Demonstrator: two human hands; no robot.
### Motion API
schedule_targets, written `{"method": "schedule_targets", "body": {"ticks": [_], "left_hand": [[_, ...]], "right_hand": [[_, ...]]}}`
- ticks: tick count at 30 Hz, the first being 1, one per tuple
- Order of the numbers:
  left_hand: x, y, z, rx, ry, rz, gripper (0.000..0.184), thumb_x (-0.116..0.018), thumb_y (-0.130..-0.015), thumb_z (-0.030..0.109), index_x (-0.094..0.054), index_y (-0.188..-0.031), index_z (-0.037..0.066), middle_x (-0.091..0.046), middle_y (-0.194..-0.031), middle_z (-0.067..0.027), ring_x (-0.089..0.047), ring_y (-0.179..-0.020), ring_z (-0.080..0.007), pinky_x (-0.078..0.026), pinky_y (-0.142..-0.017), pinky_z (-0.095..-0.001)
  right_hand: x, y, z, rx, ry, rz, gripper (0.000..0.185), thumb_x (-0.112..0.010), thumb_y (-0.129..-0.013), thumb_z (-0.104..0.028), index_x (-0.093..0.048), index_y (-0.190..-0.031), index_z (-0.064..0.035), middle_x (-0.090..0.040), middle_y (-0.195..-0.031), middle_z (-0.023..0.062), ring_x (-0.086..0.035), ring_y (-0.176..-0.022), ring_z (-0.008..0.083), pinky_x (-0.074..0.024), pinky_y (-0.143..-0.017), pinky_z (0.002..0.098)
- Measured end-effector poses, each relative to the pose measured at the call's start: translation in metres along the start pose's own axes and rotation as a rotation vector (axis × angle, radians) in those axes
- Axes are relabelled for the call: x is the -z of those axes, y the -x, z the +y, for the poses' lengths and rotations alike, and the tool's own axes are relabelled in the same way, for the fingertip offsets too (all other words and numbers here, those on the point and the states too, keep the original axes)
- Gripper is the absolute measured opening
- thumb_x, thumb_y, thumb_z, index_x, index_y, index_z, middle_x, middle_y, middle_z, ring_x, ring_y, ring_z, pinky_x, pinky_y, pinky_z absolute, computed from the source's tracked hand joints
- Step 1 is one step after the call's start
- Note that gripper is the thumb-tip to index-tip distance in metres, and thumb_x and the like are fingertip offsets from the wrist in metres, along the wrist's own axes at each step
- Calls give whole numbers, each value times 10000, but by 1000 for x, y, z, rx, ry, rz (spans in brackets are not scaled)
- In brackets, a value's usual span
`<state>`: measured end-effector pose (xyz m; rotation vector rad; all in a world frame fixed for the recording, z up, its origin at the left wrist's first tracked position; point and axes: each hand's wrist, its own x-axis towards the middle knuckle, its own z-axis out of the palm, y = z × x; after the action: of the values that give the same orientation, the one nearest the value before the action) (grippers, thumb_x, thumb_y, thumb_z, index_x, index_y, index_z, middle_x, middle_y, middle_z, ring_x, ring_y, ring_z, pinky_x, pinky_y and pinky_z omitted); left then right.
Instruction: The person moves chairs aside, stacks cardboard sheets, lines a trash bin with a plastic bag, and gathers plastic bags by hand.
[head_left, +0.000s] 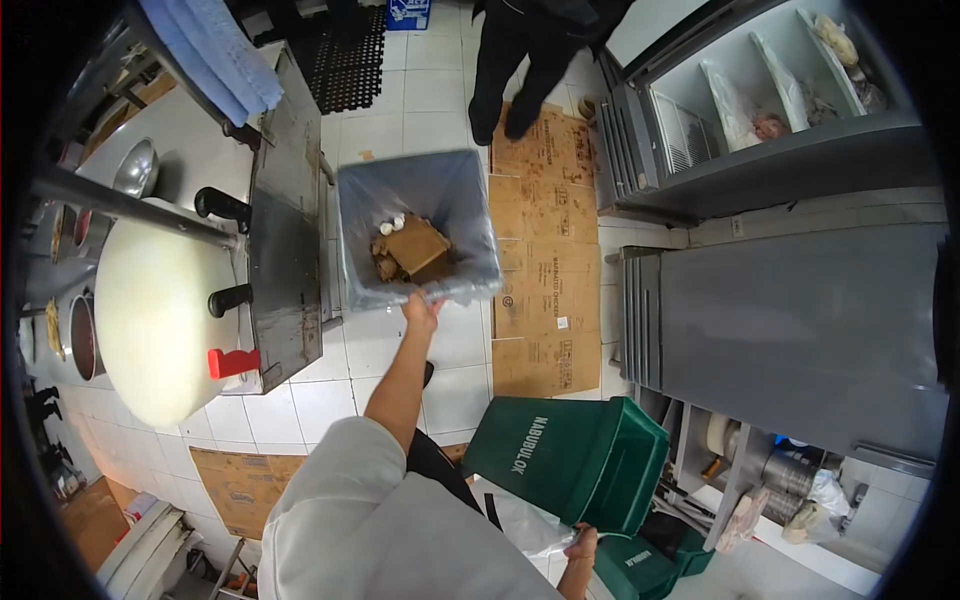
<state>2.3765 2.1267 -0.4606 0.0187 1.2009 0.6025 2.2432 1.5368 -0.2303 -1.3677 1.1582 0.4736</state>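
Observation:
My left hand (422, 312) is closed on the near rim of a grey bin (468, 215) lined with a clear bag. Inside the bin lie a piece of brown cardboard (415, 246) and some white scraps (391, 225). At the lower right, my right hand (581, 542) is at the rim of a green bin (535, 450), which is tilted on its side with its opening to the right. Its fingers are curled at the edge, beside a whitish plastic bag (530, 520).
Flattened cardboard (545, 290) covers the floor tiles. Another person (535, 60) stands at its far end. An open chest freezer (780, 170) and a grey cabinet (790, 330) are on the right. Knives (232, 300) hang beside the left counter (285, 250). A second green bin (640, 570) is below.

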Motion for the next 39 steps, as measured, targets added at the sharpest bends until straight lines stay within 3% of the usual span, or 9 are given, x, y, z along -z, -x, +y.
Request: {"method": "schedule_targets", "body": {"ticks": [8, 17, 23, 25, 28, 30, 33, 36, 39], "left_hand": [[-62, -115, 140, -87, -21, -164, 240, -437, -789, 76, -385, -1009, -3, -384, -1068, -170, -477, -926, -421, -505, -693, -609], [-83, -144, 184, 76, -76, -149, 440, -409, -835, 62, -282, -1248, -20, -304, -1291, -244, -399, -1096, -494, -453, -807, -617], [-66, -83, 183, 14, -350, -276, 898, -598, -759, 531, -132, -1336, 25, -263, -1336, -225, -462, -1042, -472, -447, -823, -589], [-42, -78, 160, 25, -449, -167, 891, -570, -738, 605, -222, -1304, 11, -362, -1235, -205, -527, -919, -427, -508, -728, -539], [4, -9, 71, -346, -1354, -257, 658, -520, -776, 602, -436, -1039, 5, -436, -885, -106, -550, -668, -314, -536, -495, -428], [71, -3, 10, -29, -1746, -563, 580, -528, -784, 583, -434, -1035, 69, -462, -899, -93, -563, -623, -271, -485, -391, -362], [131, 138, -123, 414, -1930, -663, 745, -521, -779, 587, -303, -1316, 119, -459, -1214, -144, -566, -922, -313, -504, -720, -470], [180, 310, -250, 766, -2044, -1115, 796, -512, -789, 575, -214, -1374, 126, -365, -1334, -151, -517, -1067, -351, -476, -788, -465], [223, 445, -344, 1138, -1957, -1148, 913, -540, -745, 625, -113, -1400, 154, -223, -1392, -187, -502, -1070, -395, -455, -829, -501]], "right_hand": [[-9, 34, 2, -93, -163, 7, 134, -502, -714, -178, -606, -774, -117, -635, -826, 33, -581, -823, 220, -444, -821, 405], [18, 33, 48, -186, -326, -56, 295, -447, -683, -121, -615, -907, -30, -645, -875, 117, -610, -836, 293, -476, -822, 438], [55, 36, 90, -217, -472, 36, 274, -448, -650, -134, -614, -854, -56, -638, -885, 106, -598, -857, 300, -459, -839, 464], [59, 48, 96, -208, -477, 61, 234, -457, -633, -147, -602, -803, -78, -630, -859, 93, -587, -846, 295, -454, -832, 469], [67, 68, 92, -19, -611, 91, 121, -497, -642, -132, -576, -725, -93, -596, -817, 77, -562, -827, 251, -458, -801, 412], [135, 11, 163, 128, -620, 224, 92, -506, -652, -83, -568, -715, -58, -561, -759, 69, -540, -738, 226, -466, -713, 372], [161, 18, 157, 151, -613, 331, 140, -544, -657, -112, -601, -746, -21, -553, -741, 66, -503, -744, 188, -408, -728, 322], [209, -13, 175, 196, -504, 449, 172, -527, -653, -97, -654, -701, 8, -611, -766, 95, -527, -767, 204, -392, -714, 313], [235, -6, 169, 234, -534, 505, 206, -532, -650, -137, -652, -705, 21, -623, -749, 128, -556, -733, 238, -416, -691, 318]]}}
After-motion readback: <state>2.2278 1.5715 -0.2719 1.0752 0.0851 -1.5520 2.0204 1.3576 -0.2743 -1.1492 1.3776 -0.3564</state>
